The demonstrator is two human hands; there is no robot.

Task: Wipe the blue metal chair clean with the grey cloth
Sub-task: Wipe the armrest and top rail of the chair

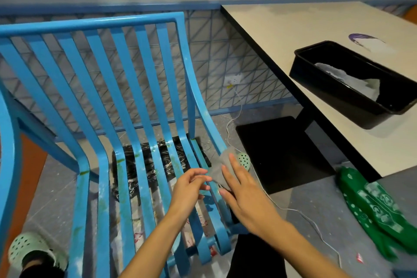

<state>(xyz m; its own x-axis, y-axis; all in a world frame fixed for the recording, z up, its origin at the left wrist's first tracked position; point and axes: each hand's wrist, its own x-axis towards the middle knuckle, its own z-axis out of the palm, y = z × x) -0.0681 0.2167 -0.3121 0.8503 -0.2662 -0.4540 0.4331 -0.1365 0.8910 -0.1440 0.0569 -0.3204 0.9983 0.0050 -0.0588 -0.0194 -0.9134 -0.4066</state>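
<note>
The blue metal chair [117,101] with slatted back and seat fills the left and middle of the head view; green and whitish stains mark its seat slats. A small grey cloth [222,162] lies over the chair's right side rail. My right hand [246,196] rests flat on the cloth, fingers stretched out, pressing it onto the rail. My left hand [189,189] pinches the cloth's near left corner with its fingertips, just above the seat slats.
A white table [304,36] stands at the right with a black tray [338,92] holding white paper. A green patterned cloth [374,207] and a white cable [300,212] lie on the floor. Black plastic [144,165] sits under the seat. Mint clogs [29,248] are on my feet.
</note>
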